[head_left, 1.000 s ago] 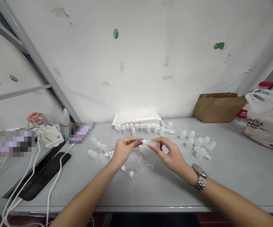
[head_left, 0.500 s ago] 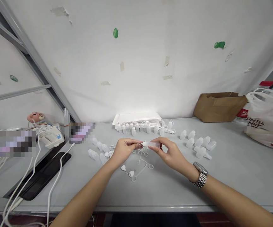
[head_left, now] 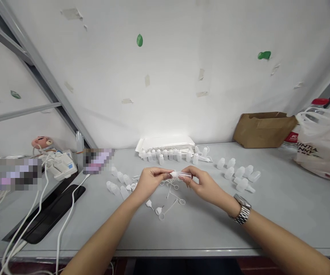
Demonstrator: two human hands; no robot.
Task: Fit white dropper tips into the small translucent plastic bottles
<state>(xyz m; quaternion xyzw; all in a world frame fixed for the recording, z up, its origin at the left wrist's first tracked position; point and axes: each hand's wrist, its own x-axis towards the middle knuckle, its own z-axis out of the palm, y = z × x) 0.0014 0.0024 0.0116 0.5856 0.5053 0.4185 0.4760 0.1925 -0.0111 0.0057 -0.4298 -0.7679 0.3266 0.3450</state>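
Note:
A small translucent squeeze bottle lies sideways between my hands above the table. My right hand, with a metal watch on its wrist, is closed around the bottle's body. The fingertips of my left hand pinch the white tip at the bottle's left end. Below them, white plastic strips with ring ends lie on the table. Two white needle-tipped caps rest near these strips.
Several upright bottles line a white tray at the back. More loose bottles stand at right, others at left. A black phone and white cables lie left. A cardboard box and plastic bag sit far right.
The fingers of my right hand have shifted on the bottle, and more of its body shows. My left hand stays at the tip. The camera view has moved very slightly.

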